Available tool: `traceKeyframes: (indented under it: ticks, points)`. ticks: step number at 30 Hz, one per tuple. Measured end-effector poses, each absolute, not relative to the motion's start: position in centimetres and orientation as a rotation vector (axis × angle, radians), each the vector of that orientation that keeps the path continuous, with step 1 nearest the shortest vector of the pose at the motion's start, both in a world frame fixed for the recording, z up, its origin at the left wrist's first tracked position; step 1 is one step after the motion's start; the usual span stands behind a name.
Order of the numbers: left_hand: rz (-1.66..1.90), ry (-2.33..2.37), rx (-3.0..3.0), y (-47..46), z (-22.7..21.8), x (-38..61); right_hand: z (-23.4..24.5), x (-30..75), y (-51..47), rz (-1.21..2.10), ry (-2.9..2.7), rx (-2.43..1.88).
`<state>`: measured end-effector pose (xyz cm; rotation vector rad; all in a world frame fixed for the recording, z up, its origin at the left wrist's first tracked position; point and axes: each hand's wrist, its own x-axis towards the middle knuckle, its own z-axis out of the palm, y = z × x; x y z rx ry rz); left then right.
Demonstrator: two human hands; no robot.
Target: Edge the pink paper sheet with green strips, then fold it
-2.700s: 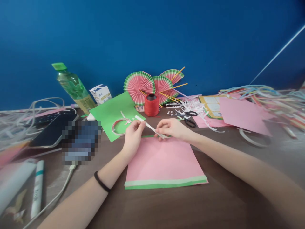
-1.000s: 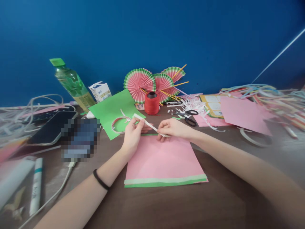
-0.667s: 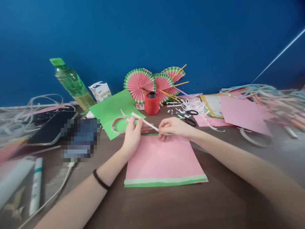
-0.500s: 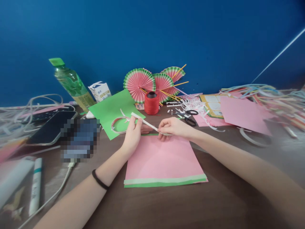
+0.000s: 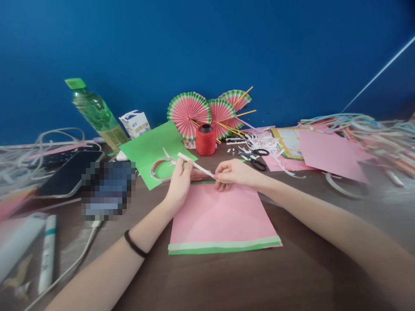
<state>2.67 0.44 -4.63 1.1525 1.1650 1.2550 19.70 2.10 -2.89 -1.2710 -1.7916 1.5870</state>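
A narrow strip of white tape stretches between my two hands, above the far edge of a pink sheet of paper. My left hand pinches its far left end between thumb and fingers. At the lower right end, the fingertips of my right hand are closed on the strip. The pink sheet lies flat, with pale and dark green bands along its near edge and a thin green line at its far edge. Just left of my left hand, a roll of tape rests on a green sheet.
Behind my hands stand a red thread spool and folded watermelon-pattern paper fans. Black-handled scissors lie by white paper shreds. A green bottle, phones and a marker are leftward; pink sheets lie right.
Almost nothing differs. My hands keep their pinch on the tape strip, and the whole view has shifted very slightly.
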Motion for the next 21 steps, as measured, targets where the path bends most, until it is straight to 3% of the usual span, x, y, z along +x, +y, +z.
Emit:
traceKeyframes:
  ticks: [21]
  points:
    - [1.260,1.136,1.111,0.48,-4.59,2.49,-2.84,19.55,1.87,1.442,-1.853,-1.268]
